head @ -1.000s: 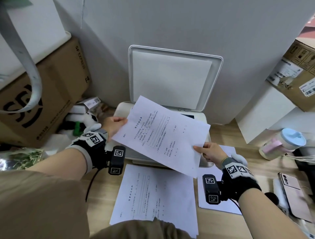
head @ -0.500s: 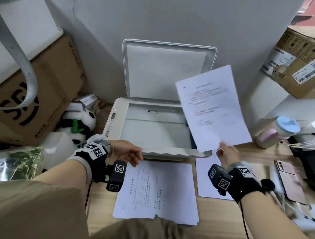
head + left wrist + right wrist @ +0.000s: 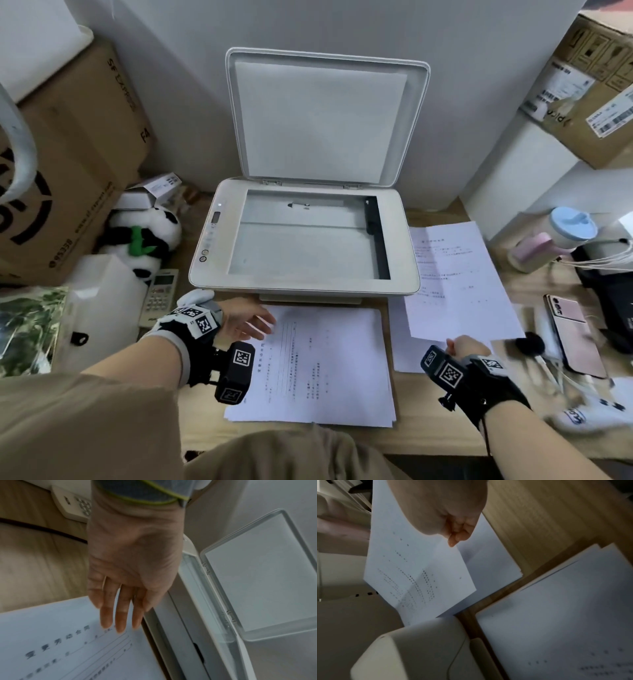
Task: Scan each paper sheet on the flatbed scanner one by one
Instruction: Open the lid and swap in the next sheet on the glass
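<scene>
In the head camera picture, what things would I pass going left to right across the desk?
Toy panda → calculator → scanner → sheet pinched in the right hand → pink phone.

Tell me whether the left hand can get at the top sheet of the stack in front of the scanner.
Probably yes. The left hand is open, holds nothing, and its fingertips already lie over the stack. Nothing sits on that top sheet.

Both forearms are extended forward, wrist cameras strapped on. The left hand (image 3: 245, 320) is held flat with fingers (image 3: 120, 616) straight; the right hand (image 3: 467, 346) is curled, thumb and fingers pinched together.
</scene>
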